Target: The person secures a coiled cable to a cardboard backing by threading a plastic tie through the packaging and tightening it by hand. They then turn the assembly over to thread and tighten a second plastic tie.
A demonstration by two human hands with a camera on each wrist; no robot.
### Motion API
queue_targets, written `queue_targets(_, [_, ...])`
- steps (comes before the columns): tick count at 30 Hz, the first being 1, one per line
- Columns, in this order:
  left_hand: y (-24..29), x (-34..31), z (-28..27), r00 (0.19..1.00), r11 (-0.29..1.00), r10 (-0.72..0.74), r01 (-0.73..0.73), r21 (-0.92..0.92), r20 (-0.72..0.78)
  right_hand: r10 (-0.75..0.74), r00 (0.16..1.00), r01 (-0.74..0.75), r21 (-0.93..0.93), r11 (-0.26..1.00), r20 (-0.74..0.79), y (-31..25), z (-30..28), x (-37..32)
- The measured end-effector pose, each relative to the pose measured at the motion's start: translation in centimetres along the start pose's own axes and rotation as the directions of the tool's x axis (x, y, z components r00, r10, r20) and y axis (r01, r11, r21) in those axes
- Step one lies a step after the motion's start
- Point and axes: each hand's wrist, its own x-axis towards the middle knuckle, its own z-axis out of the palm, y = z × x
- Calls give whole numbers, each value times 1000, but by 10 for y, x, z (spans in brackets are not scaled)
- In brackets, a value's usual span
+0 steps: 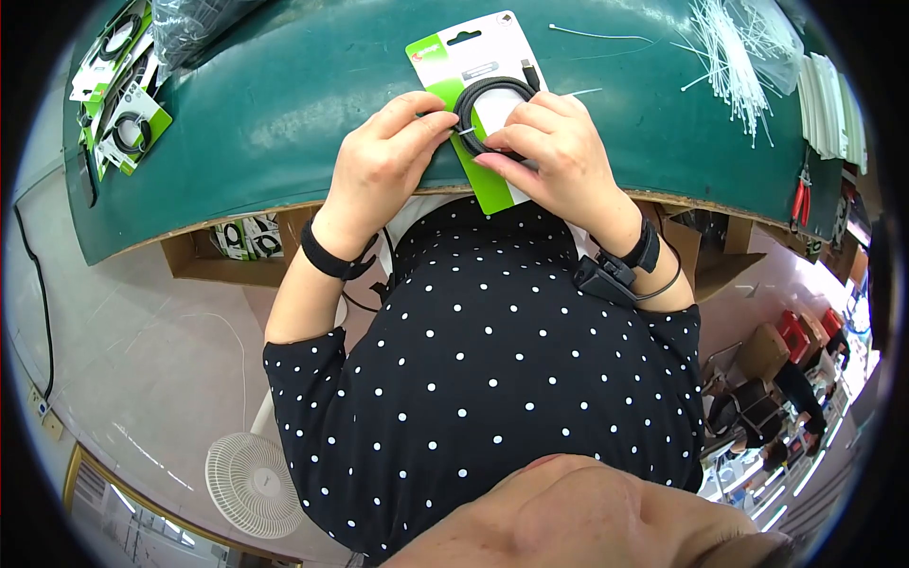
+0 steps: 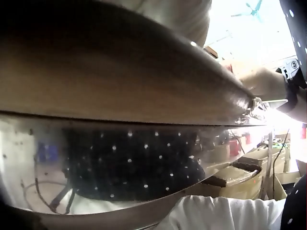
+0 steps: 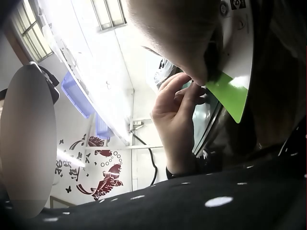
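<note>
A black braided cable with a USB-type plug lies coiled (image 1: 487,87) over a white and green packaging card (image 1: 492,194) at the table's front edge. A short white cable tie (image 1: 465,132) crosses the coil's left side. There my left hand (image 1: 383,151) pinches the tie between thumb and index finger. My right hand (image 1: 561,151) holds the coil's right side, thumb below and fingers above. In the right wrist view the left hand (image 3: 175,115) shows its pinched fingertips beside the card's green corner (image 3: 232,96). The left wrist view shows neither the left fingers nor the cable.
Carded cables (image 1: 128,123) pile at the table's left, by a grey plastic bag (image 1: 194,33). Loose white ties (image 1: 729,66) lie at the right, near stacked cards (image 1: 822,104) and red-handled cutters (image 1: 803,194). One single tie (image 1: 597,35) lies behind the card. Cardboard boxes (image 1: 222,270) stand under the table.
</note>
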Motion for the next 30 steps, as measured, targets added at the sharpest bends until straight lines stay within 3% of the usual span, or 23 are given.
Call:
queue_targets(13, [9,2,-6,1000,1000,4,-4,-16,22,-74,991,71,-32,997,-113,-13,11,2])
queue_targets(20, [3,-2,-1,997,996,83,-83,30,-2,-219,976,218,-196,956,16,-18,12,1])
queue_targets(25, [3,-3,0,995,995,96,-95,18,-19,-208,977,214,-232,949,52,-19,8,1])
queue_targets(28, [5,-2,-2,999,999,30,-30,-29,-12,-172,985,171,-32,985,-29,-8,-5,4])
queue_targets(30, [10,0,-3,1000,1000,21,-21,-19,-19,-130,989,124,-81,989,-74,5,-17,8])
